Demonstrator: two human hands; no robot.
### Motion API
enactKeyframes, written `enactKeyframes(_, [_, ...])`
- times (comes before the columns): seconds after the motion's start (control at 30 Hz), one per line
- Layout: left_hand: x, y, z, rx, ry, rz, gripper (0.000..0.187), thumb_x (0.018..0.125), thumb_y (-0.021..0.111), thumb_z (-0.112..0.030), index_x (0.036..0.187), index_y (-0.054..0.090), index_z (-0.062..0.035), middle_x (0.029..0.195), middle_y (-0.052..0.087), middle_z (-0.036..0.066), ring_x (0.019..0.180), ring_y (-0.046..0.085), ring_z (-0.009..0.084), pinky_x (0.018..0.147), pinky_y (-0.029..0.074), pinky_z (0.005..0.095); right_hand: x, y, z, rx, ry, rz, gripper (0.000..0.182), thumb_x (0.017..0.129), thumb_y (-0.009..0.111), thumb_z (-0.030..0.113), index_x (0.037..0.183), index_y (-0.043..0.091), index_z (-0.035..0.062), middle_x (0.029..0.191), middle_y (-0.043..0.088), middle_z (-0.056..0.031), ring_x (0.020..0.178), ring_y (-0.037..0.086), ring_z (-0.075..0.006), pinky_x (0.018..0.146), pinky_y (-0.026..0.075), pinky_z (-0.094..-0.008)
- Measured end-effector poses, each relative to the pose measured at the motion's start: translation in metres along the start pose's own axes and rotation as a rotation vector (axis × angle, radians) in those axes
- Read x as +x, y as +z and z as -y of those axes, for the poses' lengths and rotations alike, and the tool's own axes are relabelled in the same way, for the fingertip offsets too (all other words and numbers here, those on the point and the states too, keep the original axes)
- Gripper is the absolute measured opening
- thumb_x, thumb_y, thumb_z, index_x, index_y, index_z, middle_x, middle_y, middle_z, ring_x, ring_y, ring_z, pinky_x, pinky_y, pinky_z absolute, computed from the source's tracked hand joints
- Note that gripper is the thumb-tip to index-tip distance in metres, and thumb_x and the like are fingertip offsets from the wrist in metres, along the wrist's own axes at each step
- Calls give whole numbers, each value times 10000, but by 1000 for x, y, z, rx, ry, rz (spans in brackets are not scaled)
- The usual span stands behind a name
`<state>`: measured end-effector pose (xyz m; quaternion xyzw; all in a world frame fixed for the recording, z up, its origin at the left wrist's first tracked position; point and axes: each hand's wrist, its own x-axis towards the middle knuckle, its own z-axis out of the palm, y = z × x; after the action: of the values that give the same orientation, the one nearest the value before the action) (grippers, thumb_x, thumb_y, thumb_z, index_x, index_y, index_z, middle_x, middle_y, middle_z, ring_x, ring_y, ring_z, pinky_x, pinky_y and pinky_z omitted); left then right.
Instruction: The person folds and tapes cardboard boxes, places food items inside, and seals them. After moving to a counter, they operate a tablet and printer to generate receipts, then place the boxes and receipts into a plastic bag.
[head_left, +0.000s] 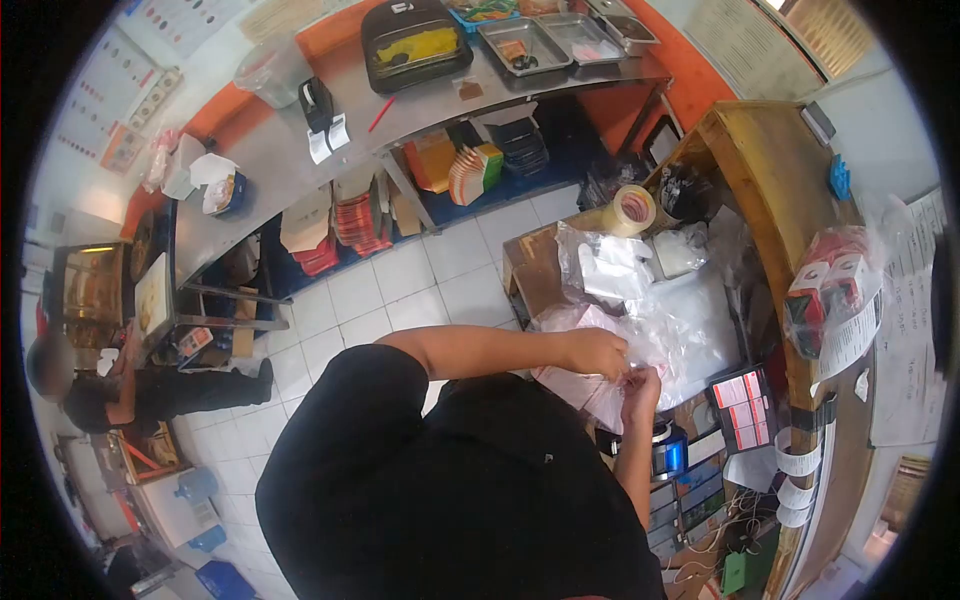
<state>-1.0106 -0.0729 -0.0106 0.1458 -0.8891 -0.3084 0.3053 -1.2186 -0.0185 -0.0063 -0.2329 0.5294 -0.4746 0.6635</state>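
Observation:
My left hand [597, 352] and my right hand [641, 388] meet over a thin pink plastic bag [585, 385], both pinching its crumpled top edge. The bag lies at the near side of a low wooden counter [530, 262] among several clear plastic bags [680, 320]. A roll of packing tape [630, 210] stands at the counter's far corner. My black shirt fills the lower middle of the view.
A steel counter [290, 160] runs across the back with metal trays [540, 45], a black hot plate [412, 45] and a receipt printer [318, 105]. Boxes fill the shelves beneath. A raised wooden ledge [770, 180] stands to the right. Another person [130, 385] sits at left.

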Motion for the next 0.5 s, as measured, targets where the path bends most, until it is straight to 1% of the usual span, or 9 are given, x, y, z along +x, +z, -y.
enactKeyframes(0.1, [-2, 1, 5, -84, -7, -3, 171, 789, 691, -242, 909, 753, -139, 1011, 722, 13, 917, 646, 222, 802, 501, 358, -2, -1, -1, -284, -4, -216, 159, 881, 585, 103, 956, 640, -26, 828, 636, -48, 682, 572, -136, 603, 452, -257])
enactKeyframes(0.2, [-8, 9, -2, -272, -275, -128, 159, 781, 709, -220, 885, 756, -110, 992, 738, 44, 878, 681, 234, 777, 515, 366, -18, 2, -1, -537, -192, -148, 210, 856, 651, 70, 1002, 690, -76, 864, 697, -122, 758, 666, -202, 683, 538, -304])
enactKeyframes(0.3, [-3, 5, -12, -374, -361, -97, 167, 811, 704, -186, 943, 756, -96, 934, 736, 83, 865, 691, 269, 787, 524, 380, -15, -19, -6, -911, -402, -162, 261, 819, 743, 59, 1034, 695, -82, 935, 723, -158, 838, 685, -198, 735, 548, -308])
enactKeyframes(0.33, [-4, 8, -13, -394, -346, -127, 160, 811, 705, -186, 930, 754, -91, 925, 735, 84, 853, 692, 267, 777, 523, 379, -20, -9, 4, -885, -380, -192, 330, 790, 809, 107, 1039, 700, -82, 976, 731, -179, 863, 693, -199, 765, 552, -313])
enactKeyframes(0.37, [-2, 12, -13, -410, -333, -162, 153, 810, 706, -186, 917, 753, -86, 915, 734, 86, 841, 692, 266, 768, 523, 379, -30, 2, 14, -874, -342, -236, 365, 752, 844, 94, 1041, 702, -76, 948, 734, -169, 823, 689, -191, 744, 554, -306])
enactKeyframes(0.4, [-3, 14, -13, -424, -320, -198, 148, 809, 708, -186, 903, 751, -80, 905, 733, 87, 829, 692, 265, 759, 523, 378, -21, -16, 6, -897, -368, -253, 374, 741, 852, 69, 1045, 691, -81, 908, 734, -155, 760, 681, -187, 693, 555, -304])
enactKeyframes(0.43, [-3, 14, -14, -394, -334, -203, 149, 805, 712, -185, 901, 749, -77, 902, 733, 86, 826, 692, 263, 754, 521, 380, -31, -1, 20, -903, -342, -258, 338, 757, 837, 52, 1029, 684, -79, 849, 722, -126, 692, 655, -165, 619, 536, -283])
enactKeyframes(0.5, [-2, 17, -15, -348, -351, -200, 154, 798, 721, -184, 897, 745, -69, 896, 732, 84, 821, 690, 258, 744, 518, 384, -39, 11, 34, -947, -385, -246, 297, 772, 820, 33, 1015, 678, -64, 809, 704, -104, 630, 617, -134, 556, 497, -247])
